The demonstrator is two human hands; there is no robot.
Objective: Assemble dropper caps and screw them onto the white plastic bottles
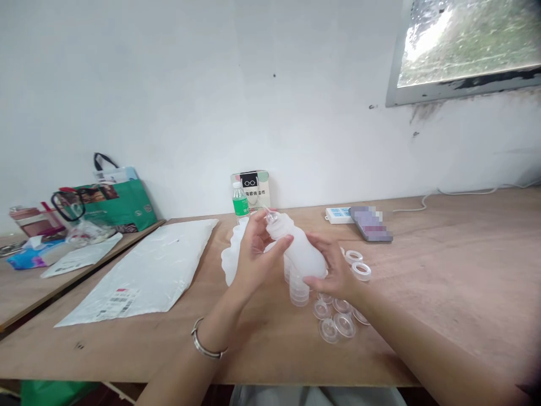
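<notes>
A translucent white plastic bottle (pixel 298 248) is tilted above the wooden table (pixel 443 270), held in both hands. My right hand (pixel 336 270) wraps its base. My left hand (pixel 256 251) grips the neck, fingers at the clear nozzle cap (pixel 271 216). Under the hands stands a stack of clear cups (pixel 298 290). Several clear lids (pixel 336 324) lie on the table below my right hand, and two white rings (pixel 358 265) lie beside it. More white bottles (pixel 231 254) lie behind my left hand, partly hidden.
A white plastic mailer bag (pixel 147 270) lies at the left. A green-capped water bottle (pixel 240 203) and a small box (pixel 253 189) stand by the wall. A phone (pixel 372 225) and a white device (pixel 338 215) lie at the back right. Green bag (pixel 118 206) on the left table.
</notes>
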